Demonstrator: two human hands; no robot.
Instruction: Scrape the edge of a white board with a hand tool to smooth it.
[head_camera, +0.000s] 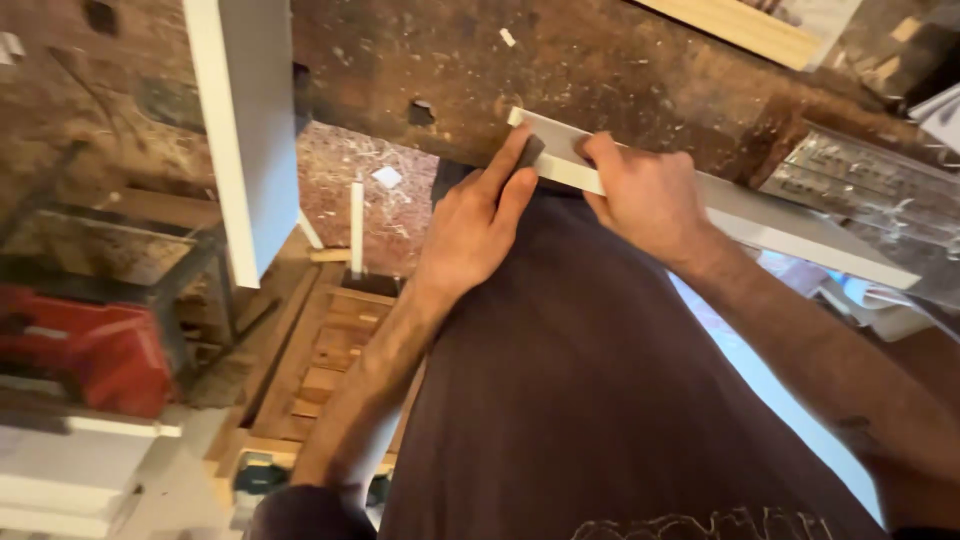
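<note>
The person leans over the worn wooden bench (620, 70), both hands at a long white board (780, 220) that lies across its near edge. The left hand (475, 225) presses a small dark sanding block (530, 150) against the board's end, its fingers (510, 160) stretched flat over the block and holding it down rather than curled round it. That flat pressure looks meant to keep the block square on the corner. The right hand (645, 195) is just beside it, fingers folded over the board's near edge and clamped on it, seemingly to stop the board sliding on the bench.

Beyond the left fingers, a tall white panel (245, 130) stands upright at the bench's edge, its top cut off by the frame. Below the hands, a slatted wooden crate (320, 370) sits on the floor, with 1 thin white strip (356, 215) standing in it. Well off to the left of the fingers is a red tool case (90, 350), blurred. To the right of the right fingers lies a clear plastic packet (860, 180); its contents are hard to make out. The person's dark shirt (600, 400) hides most of the board's underside and the bench front.
</note>
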